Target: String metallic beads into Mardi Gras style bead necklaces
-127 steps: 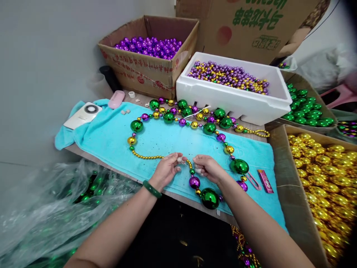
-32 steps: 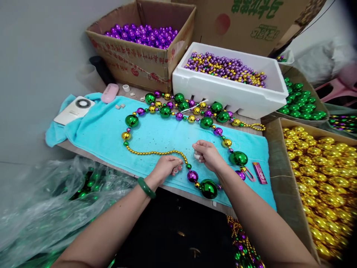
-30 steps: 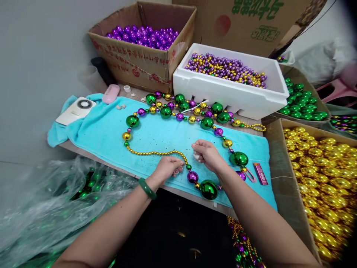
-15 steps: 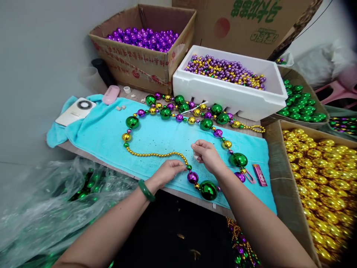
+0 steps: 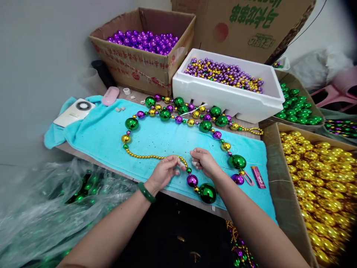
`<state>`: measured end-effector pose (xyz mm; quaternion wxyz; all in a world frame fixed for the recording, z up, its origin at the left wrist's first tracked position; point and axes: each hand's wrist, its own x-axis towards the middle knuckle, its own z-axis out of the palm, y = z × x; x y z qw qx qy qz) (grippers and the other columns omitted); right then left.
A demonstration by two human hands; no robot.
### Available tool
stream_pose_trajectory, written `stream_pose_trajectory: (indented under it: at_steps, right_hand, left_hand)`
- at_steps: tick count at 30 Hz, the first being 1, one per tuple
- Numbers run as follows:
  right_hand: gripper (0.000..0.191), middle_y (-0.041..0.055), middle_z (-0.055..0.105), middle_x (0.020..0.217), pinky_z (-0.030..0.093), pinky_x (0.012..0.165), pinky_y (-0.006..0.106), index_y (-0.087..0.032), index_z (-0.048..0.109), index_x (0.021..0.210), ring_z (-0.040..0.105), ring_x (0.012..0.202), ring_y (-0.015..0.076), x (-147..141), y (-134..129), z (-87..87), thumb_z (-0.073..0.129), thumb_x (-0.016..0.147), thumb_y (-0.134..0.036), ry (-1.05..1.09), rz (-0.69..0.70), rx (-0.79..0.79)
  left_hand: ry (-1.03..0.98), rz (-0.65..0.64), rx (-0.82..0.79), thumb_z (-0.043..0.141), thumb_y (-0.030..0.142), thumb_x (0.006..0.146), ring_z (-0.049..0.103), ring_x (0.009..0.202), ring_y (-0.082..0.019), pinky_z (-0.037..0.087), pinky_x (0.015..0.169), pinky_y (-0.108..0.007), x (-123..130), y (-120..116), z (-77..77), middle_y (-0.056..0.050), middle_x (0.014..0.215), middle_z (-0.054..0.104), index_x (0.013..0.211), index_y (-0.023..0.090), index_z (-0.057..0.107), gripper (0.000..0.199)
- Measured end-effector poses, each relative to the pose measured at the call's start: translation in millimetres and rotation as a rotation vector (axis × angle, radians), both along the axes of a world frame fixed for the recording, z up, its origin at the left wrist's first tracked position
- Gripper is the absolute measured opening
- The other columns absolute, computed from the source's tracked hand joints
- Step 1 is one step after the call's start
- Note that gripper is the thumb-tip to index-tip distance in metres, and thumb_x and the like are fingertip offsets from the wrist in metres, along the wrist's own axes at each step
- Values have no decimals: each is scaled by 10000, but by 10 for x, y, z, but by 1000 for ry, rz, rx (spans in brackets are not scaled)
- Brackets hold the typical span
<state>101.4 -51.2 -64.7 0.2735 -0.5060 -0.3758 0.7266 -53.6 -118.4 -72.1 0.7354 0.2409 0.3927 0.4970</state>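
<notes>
A beaded garland [image 5: 205, 126] of purple, gold and green balls forms a loop on the turquoise towel [image 5: 103, 130]. Its thin gold bead strand [image 5: 145, 156] runs behind the fingers of my left hand [image 5: 164, 172]. Those fingers are curled with the tips drawn together near the strand's right end; what they pinch, if anything, is too small to tell. My right hand [image 5: 205, 162] is closed inside the loop, just right of the left one, and a small whitish bit shows at its curled fingers. Below the hands lies the garland's large green ball [image 5: 208, 193].
Behind the towel stand a carton [image 5: 131, 63] of purple balls and a white foam box [image 5: 223, 97] of small beads. Another carton [image 5: 290, 201] holds gold balls at the right. A phone [image 5: 74, 112], a pink case [image 5: 110, 96] and a lighter-sized pink packet [image 5: 259, 177] lie around.
My left hand has lifted and turned slightly, its fingers now curled up off the end of the gold strand. My right hand has shifted a little down. The garland lies as before.
</notes>
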Motion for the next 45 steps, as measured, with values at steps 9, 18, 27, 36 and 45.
stream_pose_trajectory:
  at_steps: [9,18,27,36,45]
  right_hand:
    - [393,-119,319,393,120,322,170,-215,368,625,250,307,30,22,-1,26,719,528,-361,-21,3,10]
    - [311,-81,407,402,214,349,189,-197,439,610,325,345,49,-108,-73,342,684,618,-388,-18,88,255]
    - [348,-90,381,417,175,348,185,-201,412,610,319,339,46,-136,-64,301,701,603,-396,70,93,172]
    - [211,-46,427,476,290,416,228,-204,425,637,397,415,91,-195,-207,343,532,753,-344,-226,178,442]
    - [157,137,634,750,445,601,378,-119,584,808,571,691,244,-428,-1036,292,427,808,-125,-892,1022,1581]
  left_hand:
    - [339,-45,-37,621,322,706,392,472,-61,292,482,-204,40,-11,-27,28,520,469,608,132,538,228]
    - [263,-98,-323,750,277,596,488,481,-76,364,466,-198,18,-60,35,-14,545,565,677,95,640,227]
    - [359,-313,-223,744,283,578,505,531,-95,410,558,-236,-79,-43,92,-32,555,593,569,114,654,191]
    - [644,-354,-119,651,252,636,425,482,-97,343,508,-237,-46,-11,88,9,469,533,495,137,596,190]
    - [461,-375,-295,651,294,616,401,459,-83,275,460,-222,-108,10,124,12,499,510,539,131,552,205]
